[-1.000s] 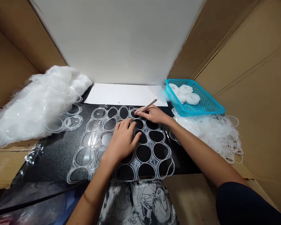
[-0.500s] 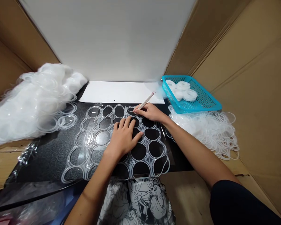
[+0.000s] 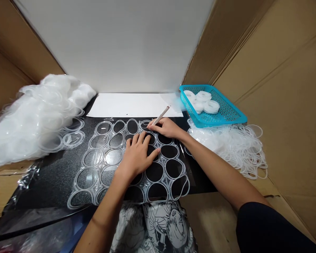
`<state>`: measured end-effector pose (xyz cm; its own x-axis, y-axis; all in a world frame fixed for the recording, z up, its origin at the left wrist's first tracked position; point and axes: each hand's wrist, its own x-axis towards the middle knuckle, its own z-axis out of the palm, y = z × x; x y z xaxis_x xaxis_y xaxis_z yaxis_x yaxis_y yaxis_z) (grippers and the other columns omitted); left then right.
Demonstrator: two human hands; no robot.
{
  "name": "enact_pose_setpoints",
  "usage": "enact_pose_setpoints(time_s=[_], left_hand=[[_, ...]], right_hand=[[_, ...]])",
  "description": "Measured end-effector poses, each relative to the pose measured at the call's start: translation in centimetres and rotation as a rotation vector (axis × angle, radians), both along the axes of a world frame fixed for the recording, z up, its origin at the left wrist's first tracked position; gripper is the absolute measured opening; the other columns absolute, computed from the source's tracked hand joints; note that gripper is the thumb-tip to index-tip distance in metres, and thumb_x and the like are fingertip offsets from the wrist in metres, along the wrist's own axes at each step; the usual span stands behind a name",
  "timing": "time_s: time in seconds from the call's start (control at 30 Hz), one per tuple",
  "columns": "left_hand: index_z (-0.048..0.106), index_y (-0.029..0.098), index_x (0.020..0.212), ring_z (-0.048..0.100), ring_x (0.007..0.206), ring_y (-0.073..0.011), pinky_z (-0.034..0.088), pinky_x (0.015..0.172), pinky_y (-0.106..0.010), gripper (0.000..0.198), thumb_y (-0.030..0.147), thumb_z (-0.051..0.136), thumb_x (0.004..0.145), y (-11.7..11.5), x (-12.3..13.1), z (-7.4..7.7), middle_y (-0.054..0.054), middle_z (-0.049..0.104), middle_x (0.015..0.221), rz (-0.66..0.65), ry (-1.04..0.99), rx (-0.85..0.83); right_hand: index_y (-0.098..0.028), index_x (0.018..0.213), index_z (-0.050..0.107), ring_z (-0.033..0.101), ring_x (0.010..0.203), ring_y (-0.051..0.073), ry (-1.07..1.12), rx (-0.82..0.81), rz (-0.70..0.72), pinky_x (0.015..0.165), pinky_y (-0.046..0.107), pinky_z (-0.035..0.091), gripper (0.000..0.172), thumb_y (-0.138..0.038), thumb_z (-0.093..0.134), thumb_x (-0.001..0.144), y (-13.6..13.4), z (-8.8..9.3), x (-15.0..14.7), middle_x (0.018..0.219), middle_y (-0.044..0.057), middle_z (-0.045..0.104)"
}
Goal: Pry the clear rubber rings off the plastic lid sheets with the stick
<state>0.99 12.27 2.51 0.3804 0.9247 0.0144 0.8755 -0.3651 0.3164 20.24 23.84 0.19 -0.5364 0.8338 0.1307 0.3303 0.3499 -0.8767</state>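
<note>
A sheet of joined clear plastic rings point(image 3: 144, 184) lies flat on the black tabletop point(image 3: 55, 175). My left hand point(image 3: 138, 153) rests on the middle of it, fingers spread and nothing held. Near the sheet's back edge, my right hand point(image 3: 164, 127) grips a thin white pen-like tool point(image 3: 160, 116) between thumb and fingers. Its lower end points down at a ring in the back row; the exact tip is hidden by the fingers. The tool leans up and to the right.
On the left is a big heap of white ring sheets point(image 3: 47, 112). A blue basket point(image 3: 226, 109) at the back right holds several white ring stacks. Loose ring scraps point(image 3: 234, 151) lie before it. White paper point(image 3: 129, 104) lies along the back wall; cardboard walls point(image 3: 274, 88) flank the table.
The view has shifted slightly. My right hand and the tool have moved a little down and left in the picture; my left hand stays on the sheet.
</note>
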Motion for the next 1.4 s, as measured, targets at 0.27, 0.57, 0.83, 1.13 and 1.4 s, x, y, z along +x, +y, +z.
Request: enact_pose_setpoints(time_s=[0.27,0.57,0.83,1.13,1.4], left_hand=[[0.056,0.022,0.139,0.045,0.141,-0.039,0.037,0.113,-0.065,0.056,0.062,0.045,0.102,0.9,0.1,-0.3,-0.015,0.048,0.159,0.003,-0.044,0.007],[0.058,0.023,0.133,0.044,0.14,-0.0395,0.039,0.11,-0.064,0.058,0.068,0.047,0.098,1.1,0.1,-0.9,-0.014,0.048,0.159,0.036,-0.068,0.026],[0.056,0.024,0.14,0.043,0.142,-0.0388,0.036,0.114,-0.065,0.055,0.062,0.044,0.102,0.2,-0.4,-1.1,-0.013,0.048,0.159,0.013,-0.083,0.035],[0.052,0.023,0.147,0.038,0.147,-0.0392,0.03,0.118,-0.069,0.059,0.062,0.039,0.104,-0.9,-0.8,-1.2,-0.012,0.044,0.164,-0.008,-0.056,0.02],[0.054,0.025,0.143,0.04,0.145,-0.0395,0.032,0.116,-0.067,0.057,0.063,0.041,0.102,-0.5,-0.4,-0.9,-0.01,0.047,0.162,-0.008,-0.048,0.038]], right_hand=[[-0.025,0.102,0.081,0.073,0.105,0.023,-0.091,0.199,0.025,0.101,0.042,0.054,0.025,-0.039,0.06,0.1,-0.5,0.2,-0.2,0.111,0.006,0.08],[-0.024,0.106,0.078,0.07,0.108,0.023,-0.32,0.42,0.146,0.103,0.042,0.051,0.032,-0.037,0.048,0.106,0.3,0.2,-1.4,0.112,0.008,0.079],[-0.03,0.101,0.082,0.072,0.113,0.025,-0.229,0.129,0.039,0.106,0.044,0.052,0.027,-0.048,0.062,0.099,0.4,1.7,-0.4,0.117,0.004,0.08],[-0.027,0.102,0.082,0.072,0.112,0.026,-0.084,-0.056,0.0,0.106,0.045,0.054,0.025,-0.045,0.066,0.096,-0.9,2.0,-0.2,0.117,0.005,0.08],[-0.027,0.099,0.083,0.073,0.112,0.026,-0.105,0.059,-0.016,0.106,0.044,0.053,0.024,-0.043,0.065,0.097,-1.4,1.0,-0.5,0.115,0.006,0.08]])
